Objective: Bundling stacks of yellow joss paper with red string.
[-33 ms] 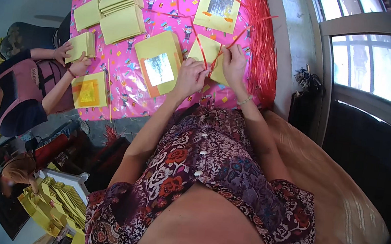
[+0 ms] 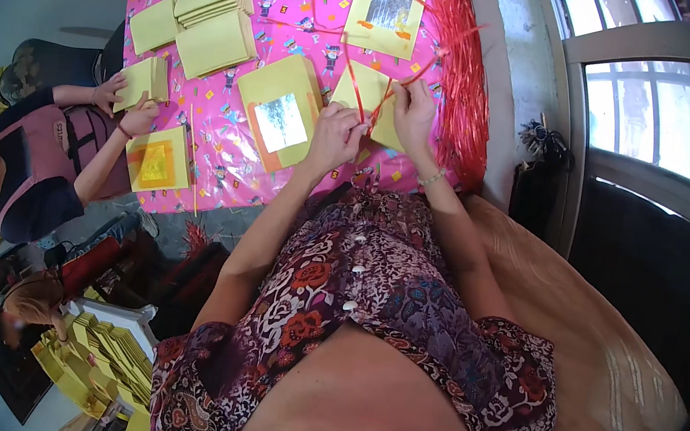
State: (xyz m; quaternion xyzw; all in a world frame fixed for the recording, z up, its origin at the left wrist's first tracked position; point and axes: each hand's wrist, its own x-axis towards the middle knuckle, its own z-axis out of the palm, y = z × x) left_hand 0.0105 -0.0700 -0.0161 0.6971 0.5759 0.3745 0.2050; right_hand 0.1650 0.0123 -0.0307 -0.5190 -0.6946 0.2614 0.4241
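left hand (image 2: 333,137) fingers curled, right hand (image 2: 413,113) pinching, forearms outstretched

yellow paper packs (image 2: 213,28) top-left on pink cloth | foil-faced sq pack (image 2: 282,113) centre | another (image 2: 387,12) top

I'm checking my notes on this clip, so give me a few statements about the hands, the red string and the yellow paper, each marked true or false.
1. Both of the person's hands are on a red string over a yellow paper stack. True: the left hand and right hand pinch the red string above the yellow paper stack.
2. The table cover is plain white. False: the table cover is pink with small printed figures.
3. A co-worker at the left holds a yellow bundle. True: the co-worker's hands grip a yellow bundle.
4. The red strands lie in a heap at the table's left edge. False: the heap of red strands lies along the right edge, by the wall.
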